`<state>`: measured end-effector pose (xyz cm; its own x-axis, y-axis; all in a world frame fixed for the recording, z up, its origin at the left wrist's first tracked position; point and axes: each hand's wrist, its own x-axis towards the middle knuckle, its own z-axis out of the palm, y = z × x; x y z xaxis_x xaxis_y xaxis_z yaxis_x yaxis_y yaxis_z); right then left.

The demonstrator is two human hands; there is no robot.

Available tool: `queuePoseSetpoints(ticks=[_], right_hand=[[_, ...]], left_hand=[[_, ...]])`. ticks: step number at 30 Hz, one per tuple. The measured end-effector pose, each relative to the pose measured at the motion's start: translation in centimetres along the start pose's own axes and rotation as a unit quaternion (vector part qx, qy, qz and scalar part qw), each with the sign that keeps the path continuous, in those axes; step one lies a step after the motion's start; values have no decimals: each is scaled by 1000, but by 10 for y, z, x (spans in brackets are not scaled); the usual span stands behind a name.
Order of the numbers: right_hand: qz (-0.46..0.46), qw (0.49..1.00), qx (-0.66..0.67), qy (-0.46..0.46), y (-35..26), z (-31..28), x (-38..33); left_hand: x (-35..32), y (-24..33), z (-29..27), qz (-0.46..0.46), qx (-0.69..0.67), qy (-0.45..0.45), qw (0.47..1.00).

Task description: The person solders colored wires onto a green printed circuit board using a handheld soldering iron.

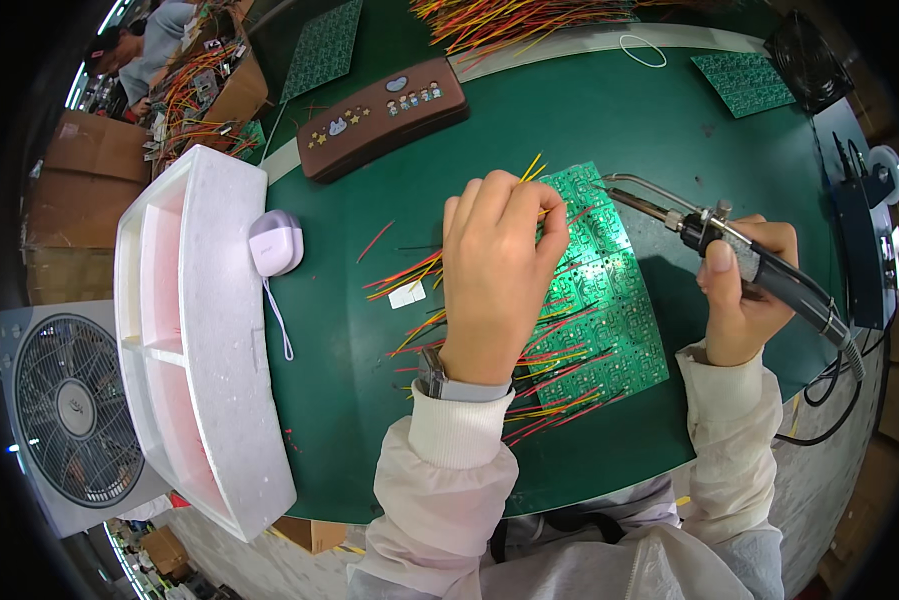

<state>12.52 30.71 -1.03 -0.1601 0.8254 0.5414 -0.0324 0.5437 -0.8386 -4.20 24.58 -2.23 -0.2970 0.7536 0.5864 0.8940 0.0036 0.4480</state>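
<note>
A green circuit board panel point(614, 300) lies on the green table mat, with several red, yellow and black wires sticking out of its left side. My left hand point(499, 270) rests over the board's left part, fingers pinching a yellow wire point(531, 168) at the upper edge. To the right, my right hand point(744, 295) grips a soldering iron point(704, 228) by its black handle. Its metal tip points left, over the board's upper right corner.
A white foam tray point(204, 330) stands at the left, a small lilac case point(274, 242) beside it. A brown pencil case point(384, 115) lies at the back, more wires point(509, 20) and boards point(744, 80) behind. A fan point(74, 410) sits lower left. Another person point(144, 50) works far left.
</note>
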Motion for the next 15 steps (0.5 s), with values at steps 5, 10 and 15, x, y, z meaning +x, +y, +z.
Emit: queuePoseSetpoints(ticks=[5, 10, 15], right_hand=[[33, 999, -21, 21, 3, 1, 1], [42, 998, -45, 19, 2, 3, 2], [44, 997, -59, 4, 8, 0, 1]], left_hand=[[-2, -3, 3, -1, 0, -3, 1000], [-1, -2, 1, -6, -6, -5, 1000], [1, 0, 0, -9, -30, -6, 999]])
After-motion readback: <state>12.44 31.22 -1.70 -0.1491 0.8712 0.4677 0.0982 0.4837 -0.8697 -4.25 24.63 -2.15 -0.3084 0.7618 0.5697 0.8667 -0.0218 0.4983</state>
